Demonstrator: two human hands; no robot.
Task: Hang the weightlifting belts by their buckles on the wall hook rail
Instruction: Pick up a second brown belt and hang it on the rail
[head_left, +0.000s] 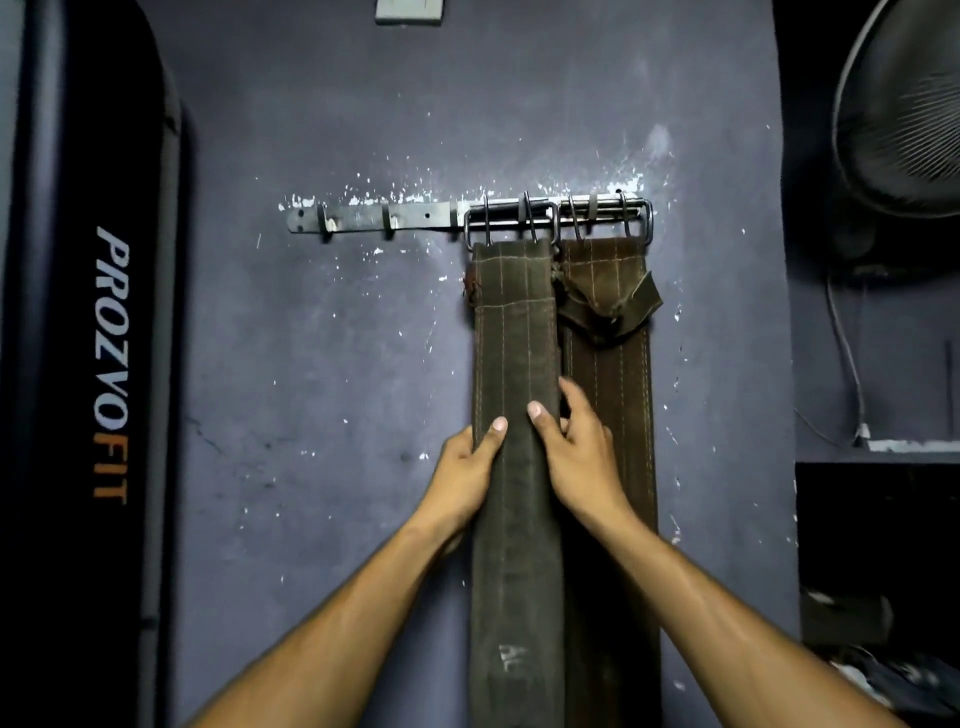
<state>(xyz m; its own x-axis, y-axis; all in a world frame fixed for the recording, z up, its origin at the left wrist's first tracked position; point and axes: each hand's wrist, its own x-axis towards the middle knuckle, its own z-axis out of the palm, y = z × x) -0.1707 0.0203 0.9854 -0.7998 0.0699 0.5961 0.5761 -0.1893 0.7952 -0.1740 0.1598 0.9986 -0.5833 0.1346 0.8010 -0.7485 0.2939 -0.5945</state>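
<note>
A metal hook rail (374, 219) is screwed to the dark wall. Two weightlifting belts hang from its right half by their steel buckles. The olive belt (514, 332) hangs on the left, its buckle (511, 221) over the hooks. The brown belt (608, 364) hangs beside it on the right, with a torn loop flapping near its top. My left hand (467, 467) grips the olive belt's left edge, thumb on its face. My right hand (576, 457) holds the same belt's right edge, fingers curled between the two belts.
Two bare hooks (324, 228) stand on the rail's left half. A black padded bench marked PROZVOFIT (111, 364) leans upright at the far left. A fan (904, 114) and a cable are at the right, above a dark shelf (878, 519).
</note>
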